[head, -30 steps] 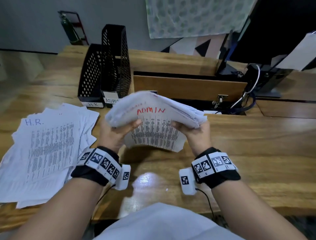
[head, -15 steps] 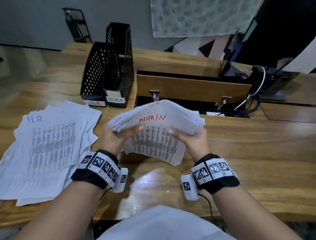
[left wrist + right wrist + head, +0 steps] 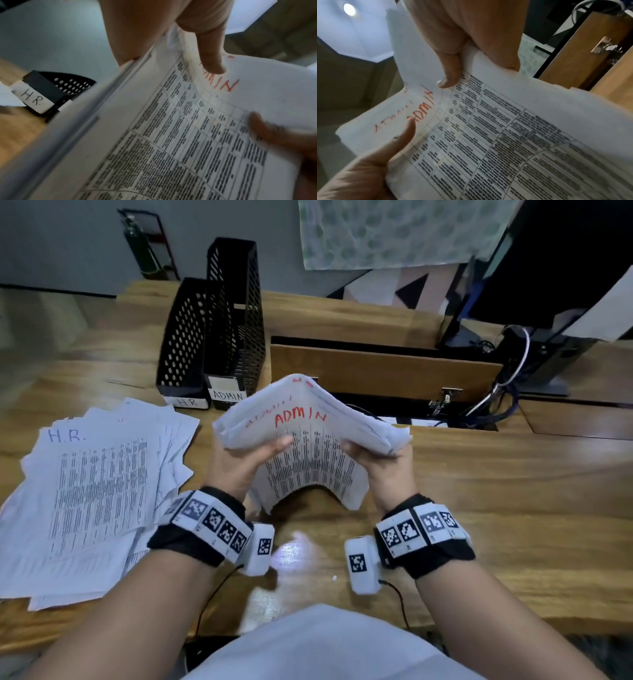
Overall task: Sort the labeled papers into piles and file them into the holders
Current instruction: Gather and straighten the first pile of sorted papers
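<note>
A thick stack of printed sheets marked ADMIN in red is held above the wooden desk, bowed upward into an arch. My left hand grips its left edge, thumb on top. My right hand grips its right edge the same way. A loose pile marked H.R. lies spread on the desk to the left. Two black mesh holders stand at the back left, one labeled HR, the other ADMIN.
Behind the stack the desk has an open cable hatch with a raised wooden flap and cables. A monitor stand sits at the back right.
Both hands have pushed the ADMIN stack's edges inward and lifted it slightly, so it arches more sharply. The H.R. pile and the holders have not moved.
</note>
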